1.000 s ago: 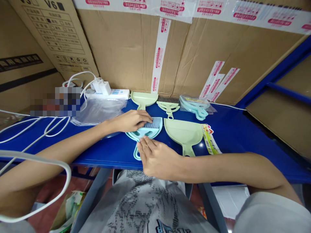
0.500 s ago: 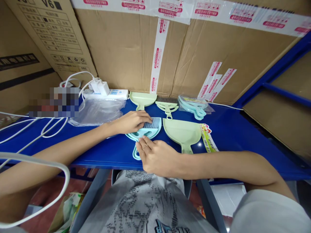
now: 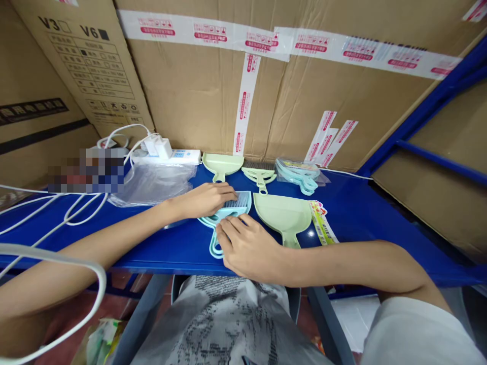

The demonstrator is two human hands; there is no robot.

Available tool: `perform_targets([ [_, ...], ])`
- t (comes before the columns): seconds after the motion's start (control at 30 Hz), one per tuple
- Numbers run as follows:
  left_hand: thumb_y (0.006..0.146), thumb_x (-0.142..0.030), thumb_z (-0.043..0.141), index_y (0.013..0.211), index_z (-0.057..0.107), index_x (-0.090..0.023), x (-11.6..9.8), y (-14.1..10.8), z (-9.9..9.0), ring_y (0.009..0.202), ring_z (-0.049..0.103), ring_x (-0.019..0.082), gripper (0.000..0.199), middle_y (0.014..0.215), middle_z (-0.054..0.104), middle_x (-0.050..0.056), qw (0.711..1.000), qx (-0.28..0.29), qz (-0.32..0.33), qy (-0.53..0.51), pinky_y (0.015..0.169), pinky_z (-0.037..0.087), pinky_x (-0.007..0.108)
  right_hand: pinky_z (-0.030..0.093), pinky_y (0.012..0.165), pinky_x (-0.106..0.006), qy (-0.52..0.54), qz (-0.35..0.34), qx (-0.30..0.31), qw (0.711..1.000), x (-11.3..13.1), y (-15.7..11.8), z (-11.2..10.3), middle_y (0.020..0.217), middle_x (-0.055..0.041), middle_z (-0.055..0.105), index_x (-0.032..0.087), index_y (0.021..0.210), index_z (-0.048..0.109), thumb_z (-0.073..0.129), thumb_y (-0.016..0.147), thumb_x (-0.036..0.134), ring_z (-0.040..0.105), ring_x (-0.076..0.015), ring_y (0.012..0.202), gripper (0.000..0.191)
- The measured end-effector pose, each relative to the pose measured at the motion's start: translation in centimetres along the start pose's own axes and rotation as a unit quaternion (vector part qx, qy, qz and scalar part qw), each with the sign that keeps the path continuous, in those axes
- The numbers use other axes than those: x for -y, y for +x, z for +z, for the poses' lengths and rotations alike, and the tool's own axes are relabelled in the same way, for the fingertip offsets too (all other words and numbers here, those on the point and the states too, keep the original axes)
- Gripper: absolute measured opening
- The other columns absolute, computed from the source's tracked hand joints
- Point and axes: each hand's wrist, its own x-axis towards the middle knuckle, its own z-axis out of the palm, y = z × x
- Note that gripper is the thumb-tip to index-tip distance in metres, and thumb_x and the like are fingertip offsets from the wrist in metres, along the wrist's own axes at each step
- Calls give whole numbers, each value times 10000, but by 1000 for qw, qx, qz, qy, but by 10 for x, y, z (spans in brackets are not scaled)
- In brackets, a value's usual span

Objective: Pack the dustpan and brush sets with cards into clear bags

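A light blue hand brush point(image 3: 241, 199) with grey bristles lies on a light blue dustpan point(image 3: 206, 221) near the table's front edge. My left hand point(image 3: 211, 197) is curled over the upper left of the pair, its fingertips at the bristles and its thumb hidden. From the right, my right hand point(image 3: 251, 248) bends its fingers over the brush's lower part, beside the ringed handles. Just to the right lies a pale green dustpan point(image 3: 283, 213), with a printed label card point(image 3: 322, 223) against its right side.
Along the back stand another pale green dustpan point(image 3: 223, 163), a pale green brush point(image 3: 259, 176) and a bagged light blue set point(image 3: 299, 175). Clear plastic bags point(image 3: 152, 187), a power strip point(image 3: 186, 156) and white cables point(image 3: 85, 203) occupy the left. A cardboard wall point(image 3: 190, 96) closes the back.
The camera view has tilted up slightly, so everything sits lower in the picture. My right hand's fingers are a little more bent over the brush; my left hand stays at the bristles.
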Motion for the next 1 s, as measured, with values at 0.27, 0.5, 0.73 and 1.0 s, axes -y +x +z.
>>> perform_targets([
  [0.27,938,-21,469,1240,730,-184,5,-3,0,1179,706,247,431,1237,760,100,999,-23,13,-29,1044,576,396,605,775,-417,-115,-40,-21,992,4,2,12,1111,-322,780,-84,1170,731,451,993,10,782,-301,941,344],
  [0.5,933,-46,478,1240,721,-179,3,-3,-3,1155,703,255,413,1204,760,105,999,-10,28,-20,1011,579,398,581,688,-398,-125,-69,-50,988,5,2,8,1020,-307,789,-22,993,774,491,940,-1,783,-298,830,289],
  [0.73,933,-44,478,1243,735,-177,1,-2,-4,1131,706,258,425,1189,760,111,999,-10,25,-20,1000,585,402,595,718,-416,-121,-80,-41,989,5,2,12,1048,-330,780,-34,996,766,478,958,-3,780,-296,864,293],
  [1.0,981,-71,468,1239,722,-175,0,-2,-5,1138,707,260,377,1195,758,112,1000,-2,26,-9,1000,587,407,608,746,-442,-136,-77,-58,986,9,0,15,1051,-330,784,-43,1022,772,473,964,16,794,-316,882,310],
])
